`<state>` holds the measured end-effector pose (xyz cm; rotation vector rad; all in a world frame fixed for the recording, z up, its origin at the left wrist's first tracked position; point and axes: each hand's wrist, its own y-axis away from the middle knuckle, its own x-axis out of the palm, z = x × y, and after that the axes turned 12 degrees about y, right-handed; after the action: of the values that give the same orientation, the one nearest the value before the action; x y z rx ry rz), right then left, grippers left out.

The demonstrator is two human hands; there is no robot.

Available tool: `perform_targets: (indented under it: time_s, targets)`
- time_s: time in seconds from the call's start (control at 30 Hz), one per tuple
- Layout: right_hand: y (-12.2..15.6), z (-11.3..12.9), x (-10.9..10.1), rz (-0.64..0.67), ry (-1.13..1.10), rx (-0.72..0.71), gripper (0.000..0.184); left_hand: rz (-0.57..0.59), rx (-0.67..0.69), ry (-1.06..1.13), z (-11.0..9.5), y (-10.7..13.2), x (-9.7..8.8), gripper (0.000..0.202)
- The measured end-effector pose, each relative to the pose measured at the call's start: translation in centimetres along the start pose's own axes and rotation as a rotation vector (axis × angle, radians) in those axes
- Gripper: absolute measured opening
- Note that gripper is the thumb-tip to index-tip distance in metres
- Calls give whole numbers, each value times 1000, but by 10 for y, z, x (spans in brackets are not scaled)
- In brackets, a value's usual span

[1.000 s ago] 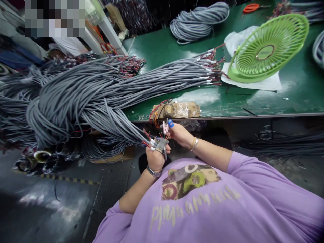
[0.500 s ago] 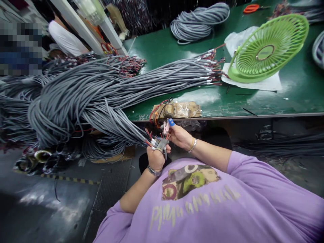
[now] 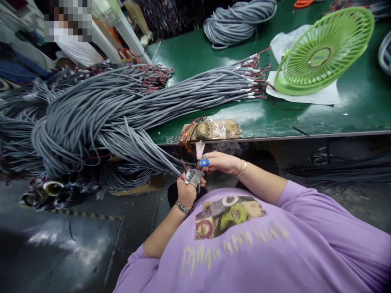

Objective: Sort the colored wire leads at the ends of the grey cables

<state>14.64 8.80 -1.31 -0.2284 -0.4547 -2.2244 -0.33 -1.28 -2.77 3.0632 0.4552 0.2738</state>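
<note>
Close to my body, my left hand (image 3: pixel 186 193) is closed around the ends of several grey cables (image 3: pixel 146 147), whose thin coloured wires stick out above the fist. A flat grey piece (image 3: pixel 195 177) also lies in that grip. My right hand (image 3: pixel 224 162) pinches at the thin wire ends, with blue tape (image 3: pixel 203 162) around a finger; exactly which wires it holds is hidden. Just above those fingertips is a pale pink clip-like piece (image 3: pixel 200 149), below a taped wooden block (image 3: pixel 233 129) at the bench edge.
A large pile of grey cables (image 3: pixel 76 101) covers the left of the green bench (image 3: pixel 259 122). A green fan (image 3: pixel 325 57) stands on the right, and a coiled cable (image 3: pixel 238 22) lies behind. Another person (image 3: pixel 79 51) is at the far left. Black tubing (image 3: pixel 348 173) lies under the bench.
My right hand has come down onto the wire ends beside my left fist, away from the pale pink piece. The left hand keeps its grip. The view has shifted slightly.
</note>
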Motion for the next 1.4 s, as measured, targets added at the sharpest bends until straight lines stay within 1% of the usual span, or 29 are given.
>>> perform_targets:
  time_s: [0.1,0.17,0.27,0.4,0.47,0.53,0.6,0.7,0.77,0.83,0.9,0.93,1.0,1.07,1.1,1.17,1.23,1.33,1.4]
  targets:
    - [0,0,1,-53,90,-54,25,58,-5,-66,-3,0,1,26]
    - [1,0,3,-78,138,-101,23,107,-36,-104,-7,-2,1,23]
    - [1,-1,7,-69,201,-169,23,184,-133,-152,-13,-7,2,20]
    - [2,-6,9,-125,267,-206,27,238,-237,-159,-15,-14,-1,20]
    - [4,-9,6,-118,266,-223,29,219,-247,-121,-15,-15,-2,23]
    - [6,-12,3,-102,221,-244,30,157,-243,-37,-15,-15,-2,25]
    - [8,-15,1,-117,154,-239,33,76,-223,61,-15,-13,0,27]
    - [9,-19,4,-158,67,-205,36,-14,-184,139,-14,-12,5,28]
    - [8,-21,10,-176,31,-214,36,-38,-168,150,-12,-11,6,30]
    - [7,-22,16,-216,22,-236,36,-31,-154,136,-9,-11,5,31]
    - [6,-20,21,-239,37,-245,36,15,-142,96,-7,-10,2,30]
    - [5,-19,23,-217,38,-241,37,49,-139,70,-6,-10,0,29]
    - [5,-17,26,-119,27,-225,37,117,-135,22,-5,-9,-4,27]
    - [5,-13,28,-34,14,-215,38,138,-130,7,-5,-8,-6,26]
    - [5,-12,29,-18,17,-214,37,122,-126,14,-4,-8,-6,26]
    - [4,-9,30,-34,36,-217,37,55,-110,52,-3,-7,-5,27]
    - [2,-8,31,-80,42,-214,37,-16,-88,111,-1,-6,-2,27]
    - [-1,-9,31,-183,38,-194,38,-96,-55,189,2,-5,2,25]
    - [-2,-12,32,-212,32,-158,37,-136,-31,209,4,-5,3,24]
